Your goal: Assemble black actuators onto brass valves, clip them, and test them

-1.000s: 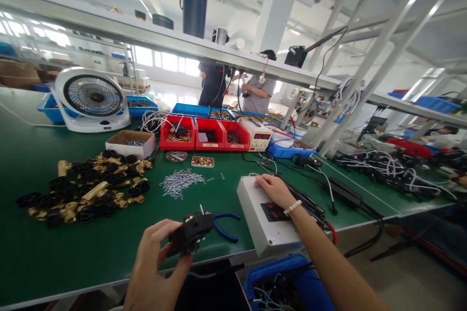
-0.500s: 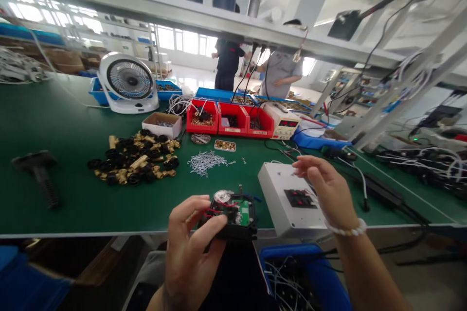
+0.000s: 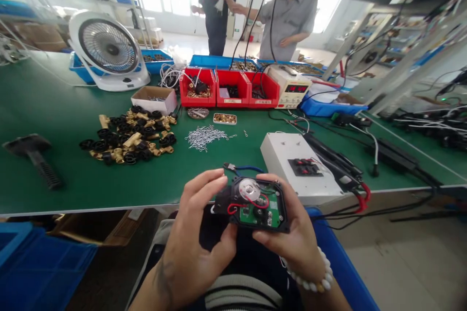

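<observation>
Both hands hold an opened black plastic housing (image 3: 255, 206) in front of the bench edge. Inside it show a green circuit board (image 3: 251, 215), a round silver motor (image 3: 250, 189) and red wires. My right hand (image 3: 295, 226) grips its right end, thumb below and fingers behind. My left hand (image 3: 204, 233) is around the left end, thumb at the lower edge and fingertips at the upper corner. Just behind the housing lies a blue-handled cutter or pliers (image 3: 231, 167), partly hidden. To the right stands a white box (image 3: 292, 155) with black-and-red terminals.
Brass fittings with black caps (image 3: 131, 138) lie in a heap at left, near a black hammer-shaped part (image 3: 34, 153). Metal clips (image 3: 204, 137) are piled mid-bench. Red bins (image 3: 233, 90), a power supply (image 3: 288, 87) and a fan (image 3: 109, 51) stand behind. Two people stand beyond.
My right hand has come from above the white box to the housing and grips its right end. The housing has turned, its board facing me more. The view has tilted down.
</observation>
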`<state>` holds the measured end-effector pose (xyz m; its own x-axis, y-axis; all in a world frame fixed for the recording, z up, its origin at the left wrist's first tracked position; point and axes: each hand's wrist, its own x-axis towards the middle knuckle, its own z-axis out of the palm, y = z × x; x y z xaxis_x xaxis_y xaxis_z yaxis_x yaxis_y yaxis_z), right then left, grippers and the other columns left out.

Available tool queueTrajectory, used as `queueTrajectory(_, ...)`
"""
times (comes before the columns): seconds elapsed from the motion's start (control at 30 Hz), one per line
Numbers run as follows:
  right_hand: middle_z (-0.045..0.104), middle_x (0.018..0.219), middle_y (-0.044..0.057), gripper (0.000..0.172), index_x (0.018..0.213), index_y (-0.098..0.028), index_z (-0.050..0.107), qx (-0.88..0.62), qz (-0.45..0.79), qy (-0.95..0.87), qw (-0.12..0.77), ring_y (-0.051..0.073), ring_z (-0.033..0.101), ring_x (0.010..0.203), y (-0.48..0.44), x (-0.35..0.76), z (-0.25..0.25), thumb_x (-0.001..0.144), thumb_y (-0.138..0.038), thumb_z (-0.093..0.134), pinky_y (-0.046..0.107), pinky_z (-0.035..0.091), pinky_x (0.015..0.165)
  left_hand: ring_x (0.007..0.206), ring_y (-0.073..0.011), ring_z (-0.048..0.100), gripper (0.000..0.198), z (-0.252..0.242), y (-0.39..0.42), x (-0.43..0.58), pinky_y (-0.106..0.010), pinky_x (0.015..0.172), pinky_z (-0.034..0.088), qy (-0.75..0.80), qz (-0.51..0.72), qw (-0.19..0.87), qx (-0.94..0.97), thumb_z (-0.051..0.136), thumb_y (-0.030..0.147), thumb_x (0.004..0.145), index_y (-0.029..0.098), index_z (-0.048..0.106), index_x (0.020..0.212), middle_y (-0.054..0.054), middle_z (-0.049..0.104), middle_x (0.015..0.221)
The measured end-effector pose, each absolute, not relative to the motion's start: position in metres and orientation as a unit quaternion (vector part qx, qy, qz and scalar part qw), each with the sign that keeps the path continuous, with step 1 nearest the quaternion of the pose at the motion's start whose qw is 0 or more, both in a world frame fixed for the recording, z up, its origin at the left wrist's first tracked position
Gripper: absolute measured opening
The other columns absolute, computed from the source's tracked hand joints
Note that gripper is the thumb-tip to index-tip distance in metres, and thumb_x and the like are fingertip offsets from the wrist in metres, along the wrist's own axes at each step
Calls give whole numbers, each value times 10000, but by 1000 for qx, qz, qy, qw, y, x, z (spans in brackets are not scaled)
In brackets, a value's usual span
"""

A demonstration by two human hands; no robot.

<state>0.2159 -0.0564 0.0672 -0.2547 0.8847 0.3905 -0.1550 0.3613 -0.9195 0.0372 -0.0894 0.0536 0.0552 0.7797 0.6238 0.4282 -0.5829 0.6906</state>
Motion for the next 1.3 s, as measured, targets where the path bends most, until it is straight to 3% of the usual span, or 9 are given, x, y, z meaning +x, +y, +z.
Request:
queueTrajectory(0.13,639,1186,-40,635,1241,-347,611,-291,496,-623,529,101,654,1052,-58,219,69,684,-123,817,143,523,921,1303,-222,457,472,50,-95,34,-389,1101,440,423,551,253,673,586,161,905,260,483,1355,-89,465,1362)
queueTrajectory(0.33,618,1202,-68,674,1255,-381,606,-294,475,-640,527,69,635,1081,-61,223,71,679,-107,822,101,487,948,1250,-176,491,274,55,-94,39,-324,1081,430,405,588,230,661,571,149,940,248,594,1194,-37,542,1206)
queueTrajectory(0.5,613,1201,-61,687,1269,-394,592,-292,465,-659,514,74,645,1069,-62,221,71,685,-116,826,115,499,948,1150,-132,539,248,57,-94,38,-257,1021,445,412,604,206,651,574,96,932,228,618,1138,-20,566,1096)
queueTrajectory(0.67,614,1217,-27,718,1283,-374,581,-296,451,-668,513,110,651,1082,-62,221,70,662,-135,850,145,511,953,1082,-121,542,205,57,-96,34,-230,973,453,412,597,218,653,599,151,936,229,620,1124,-23,560,1074)
queueTrajectory(0.97,613,1248,-23,723,1303,-386,546,-306,440,-682,497,137,643,1116,-66,220,68,689,-125,825,215,518,986,886,-78,536,123,62,-98,35,-175,765,463,436,581,177,664,576,84,930,182,602,999,-4,540,951)
queueTrajectory(1.17,608,1239,-56,812,1303,-405,539,-307,486,-666,475,70,640,1081,-69,218,63,637,-44,832,113,485,956,876,-102,508,57,66,-94,35,-223,814,443,392,546,50,739,555,87,939,143,568,941,-15,538,900)
queueTrajectory(1.23,621,1226,-54,811,1309,-406,533,-312,510,-649,470,73,643,1077,-70,217,63,642,-59,838,122,496,943,976,-109,514,30,64,-94,35,-226,899,440,410,543,47,731,561,151,955,162,561,983,-25,536,995)
queueTrajectory(1.3,636,1223,-40,759,1322,-403,523,-306,550,-622,465,95,647,1090,-72,217,63,686,-132,836,161,513,945,1174,-142,494,195,60,-93,35,-264,1018,426,425,544,95,718,540,287,982,187,542,1148,-62,514,1205)
